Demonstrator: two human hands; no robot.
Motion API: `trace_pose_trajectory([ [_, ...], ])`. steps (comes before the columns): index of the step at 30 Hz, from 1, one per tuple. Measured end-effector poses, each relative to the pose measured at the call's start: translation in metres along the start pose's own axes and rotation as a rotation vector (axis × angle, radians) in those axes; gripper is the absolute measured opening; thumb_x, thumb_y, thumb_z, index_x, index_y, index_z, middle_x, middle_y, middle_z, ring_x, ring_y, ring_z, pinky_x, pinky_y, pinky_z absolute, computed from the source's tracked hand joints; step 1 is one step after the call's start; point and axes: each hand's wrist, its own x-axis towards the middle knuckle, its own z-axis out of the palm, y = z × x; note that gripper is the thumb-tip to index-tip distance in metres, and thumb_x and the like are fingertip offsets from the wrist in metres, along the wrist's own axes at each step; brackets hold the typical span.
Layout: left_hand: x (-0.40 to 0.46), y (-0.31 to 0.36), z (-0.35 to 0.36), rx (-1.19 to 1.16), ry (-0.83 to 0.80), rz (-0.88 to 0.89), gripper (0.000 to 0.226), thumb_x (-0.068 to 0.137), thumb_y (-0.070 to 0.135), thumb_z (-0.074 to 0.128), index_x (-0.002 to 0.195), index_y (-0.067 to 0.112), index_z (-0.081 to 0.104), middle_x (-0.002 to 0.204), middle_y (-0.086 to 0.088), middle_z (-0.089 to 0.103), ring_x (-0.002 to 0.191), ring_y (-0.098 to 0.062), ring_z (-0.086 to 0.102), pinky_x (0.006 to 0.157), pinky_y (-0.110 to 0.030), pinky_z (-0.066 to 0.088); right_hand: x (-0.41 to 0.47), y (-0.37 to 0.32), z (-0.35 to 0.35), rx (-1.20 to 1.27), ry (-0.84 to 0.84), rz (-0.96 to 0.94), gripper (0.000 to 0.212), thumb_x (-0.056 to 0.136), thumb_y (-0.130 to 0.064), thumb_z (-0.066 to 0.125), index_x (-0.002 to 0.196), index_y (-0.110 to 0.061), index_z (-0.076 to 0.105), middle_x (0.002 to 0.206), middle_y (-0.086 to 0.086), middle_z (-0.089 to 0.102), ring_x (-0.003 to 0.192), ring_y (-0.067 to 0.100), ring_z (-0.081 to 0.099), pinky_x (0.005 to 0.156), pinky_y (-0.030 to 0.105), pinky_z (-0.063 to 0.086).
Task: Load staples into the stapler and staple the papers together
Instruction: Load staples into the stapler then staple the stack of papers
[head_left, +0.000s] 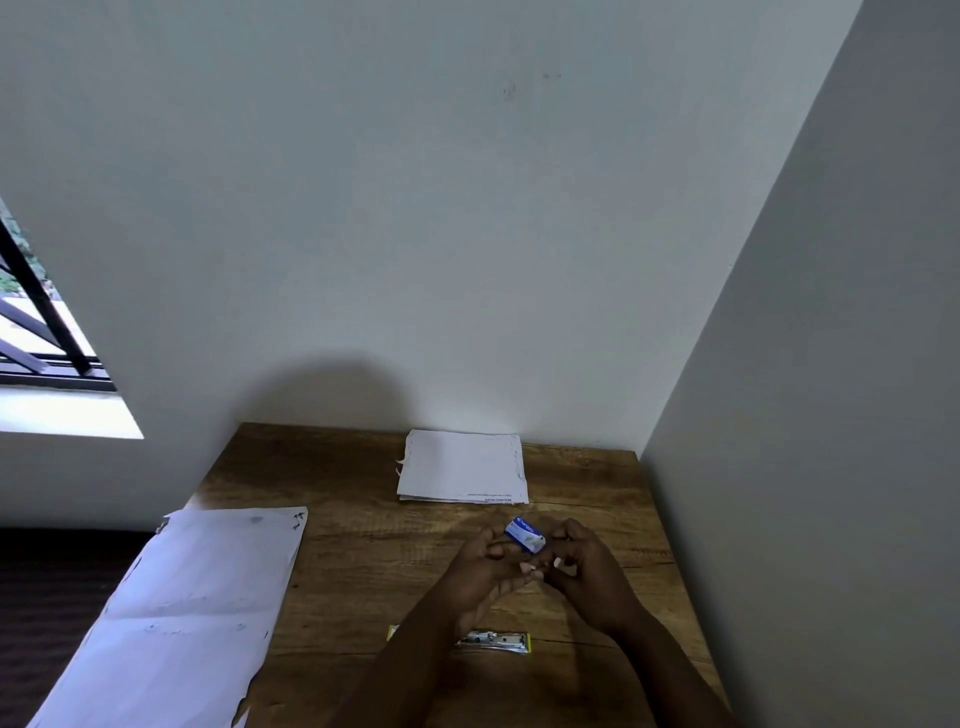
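Observation:
A small blue and white staple box (524, 537) is held above the wooden table (363, 551) between both hands. My left hand (485, 569) grips its left side and my right hand (587, 571) grips its right side, fingertips meeting under it. The stapler (498, 640), yellow with its metal channel showing, lies flat on the table below my hands, partly hidden by my left forearm. A stack of white papers (462, 466) lies at the back of the table against the wall.
A large creased white sheet (182, 618) hangs over the table's left edge. Walls close the table in at the back and on the right. A window (36, 332) is at the left.

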Motion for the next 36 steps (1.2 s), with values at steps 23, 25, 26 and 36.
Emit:
trace_pose_trajectory([
  [23, -0.002, 0.006, -0.005, -0.051, -0.025, 0.012, 0.046, 0.082, -0.021, 0.057, 0.122, 0.001, 0.055, 0.11, -0.018, 0.072, 0.102, -0.031, 0.071, 0.078, -0.029, 0.06, 0.003, 0.013, 0.0, 0.093, 0.287, 0.206, 0.011, 0.073, -0.006, 0.077, 0.078, -0.009, 0.068, 0.083, 0.001, 0.066, 0.07, 0.011, 0.062, 0.054, 0.012, 0.045],
  [25, -0.002, 0.006, -0.004, -0.064, -0.025, 0.014, 0.045, 0.082, -0.022, 0.055, 0.122, -0.001, 0.054, 0.109, -0.018, 0.072, 0.102, -0.031, 0.071, 0.077, -0.03, 0.06, 0.002, 0.012, 0.0, 0.066, 0.283, 0.174, 0.012, 0.073, -0.008, 0.078, 0.079, -0.01, 0.068, 0.083, 0.0, 0.066, 0.069, 0.01, 0.062, 0.054, 0.018, 0.046],
  [26, -0.002, 0.006, -0.004, -0.066, -0.026, 0.015, 0.045, 0.082, -0.022, 0.054, 0.122, -0.001, 0.054, 0.108, -0.018, 0.072, 0.102, -0.031, 0.07, 0.078, -0.03, 0.06, 0.002, 0.011, 0.0, 0.063, 0.283, 0.166, 0.012, 0.073, -0.009, 0.078, 0.079, -0.01, 0.068, 0.083, -0.001, 0.066, 0.07, 0.011, 0.062, 0.055, 0.021, 0.047],
  [36, -0.001, 0.003, -0.008, -0.045, -0.007, 0.015, 0.042, 0.083, -0.021, 0.054, 0.121, -0.002, 0.055, 0.107, -0.019, 0.073, 0.103, -0.031, 0.07, 0.08, -0.031, 0.06, 0.0, 0.004, -0.015, 1.219, 0.469, 0.619, 0.023, 0.088, 0.006, 0.045, 0.073, -0.009, 0.054, 0.078, 0.015, 0.066, 0.066, 0.021, 0.06, 0.053, 0.025, 0.049],
])
